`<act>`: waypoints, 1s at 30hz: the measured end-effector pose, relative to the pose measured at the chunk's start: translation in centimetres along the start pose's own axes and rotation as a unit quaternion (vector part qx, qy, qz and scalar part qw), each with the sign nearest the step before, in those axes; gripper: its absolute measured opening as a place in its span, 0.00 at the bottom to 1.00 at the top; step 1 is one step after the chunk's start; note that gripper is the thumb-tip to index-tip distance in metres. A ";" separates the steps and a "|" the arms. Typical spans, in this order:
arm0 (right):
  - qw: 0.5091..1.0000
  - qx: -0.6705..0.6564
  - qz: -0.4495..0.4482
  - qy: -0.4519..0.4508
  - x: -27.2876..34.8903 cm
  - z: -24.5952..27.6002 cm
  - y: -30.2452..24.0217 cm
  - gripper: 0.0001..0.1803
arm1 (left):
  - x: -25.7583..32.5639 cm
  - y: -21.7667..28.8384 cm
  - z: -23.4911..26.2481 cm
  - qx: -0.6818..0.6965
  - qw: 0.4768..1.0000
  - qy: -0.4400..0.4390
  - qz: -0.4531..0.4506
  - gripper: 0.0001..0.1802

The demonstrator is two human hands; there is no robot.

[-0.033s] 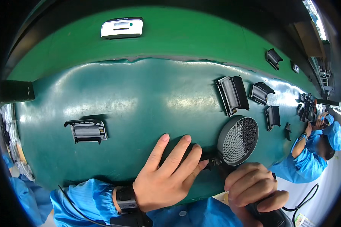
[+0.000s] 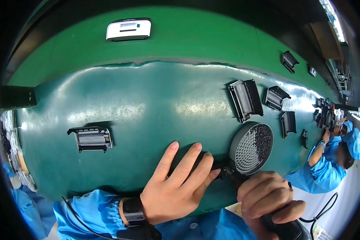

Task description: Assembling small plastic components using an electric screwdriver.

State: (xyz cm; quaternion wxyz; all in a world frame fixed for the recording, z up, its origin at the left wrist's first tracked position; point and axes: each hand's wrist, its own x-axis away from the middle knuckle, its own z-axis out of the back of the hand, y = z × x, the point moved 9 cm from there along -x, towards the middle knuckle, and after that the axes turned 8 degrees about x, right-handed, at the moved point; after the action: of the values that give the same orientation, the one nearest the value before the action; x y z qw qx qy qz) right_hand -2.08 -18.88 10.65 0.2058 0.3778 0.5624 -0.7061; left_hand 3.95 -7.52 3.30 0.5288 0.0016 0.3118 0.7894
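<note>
My left hand (image 2: 176,186) lies with fingers stretched and spread over a dark plastic part (image 2: 217,165), pressing it against the green bench mat. Most of that part is hidden under the palm and fingers. My right hand (image 2: 266,196) is wrapped round a black electric screwdriver (image 2: 282,224), whose tip points left and meets the dark part by my left thumb. Just beyond the screwdriver stands a round grey screw tray (image 2: 233,154) with a perforated bottom, tilted, small black screws (image 2: 264,140) heaped on its right side.
An opened grey-and-black housing (image 2: 93,139) lies at the left. More housings (image 2: 245,101) sit beyond the tray, toward the right. On the green ledge rests a white device (image 2: 129,30) with a small screen. A co-worker (image 2: 326,168) in blue works at the far right beside piled black parts (image 2: 324,114).
</note>
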 end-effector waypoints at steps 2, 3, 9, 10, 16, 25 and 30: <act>1.000 -0.005 -0.002 -0.003 0.0 0.1 0.1 0.27 | -0.1 0.2 0.0 -0.001 1.000 0.007 0.006 0.12; 1.000 -0.005 -0.002 -0.002 0.2 0.1 0.1 0.27 | 0.0 0.4 0.0 -0.002 1.000 0.006 0.005 0.12; 0.997 0.007 0.040 0.070 0.7 1.1 0.3 0.25 | 0.0 0.5 0.4 -0.016 1.000 -0.008 -0.013 0.15; 0.996 0.013 0.024 0.089 0.6 1.5 0.3 0.24 | 0.1 0.5 0.3 -0.010 1.000 -0.016 -0.013 0.16; 0.988 -0.017 0.008 0.154 -0.6 5.5 -0.9 0.25 | 0.1 0.5 0.3 0.009 0.999 -0.029 -0.019 0.17; 0.990 0.014 -0.001 0.139 -0.9 5.8 2.5 0.26 | 0.2 0.2 0.2 0.016 0.999 -0.030 -0.015 0.18; 0.990 0.016 -0.011 0.137 -0.8 5.7 2.8 0.26 | 0.2 0.1 0.2 0.016 0.999 -0.030 -0.014 0.18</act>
State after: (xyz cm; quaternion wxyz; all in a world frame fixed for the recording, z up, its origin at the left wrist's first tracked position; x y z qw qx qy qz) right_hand -1.29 -25.17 9.93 0.1124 0.4679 0.5780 -0.6590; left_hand 3.85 -7.22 3.44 0.5488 0.0293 0.3087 0.7763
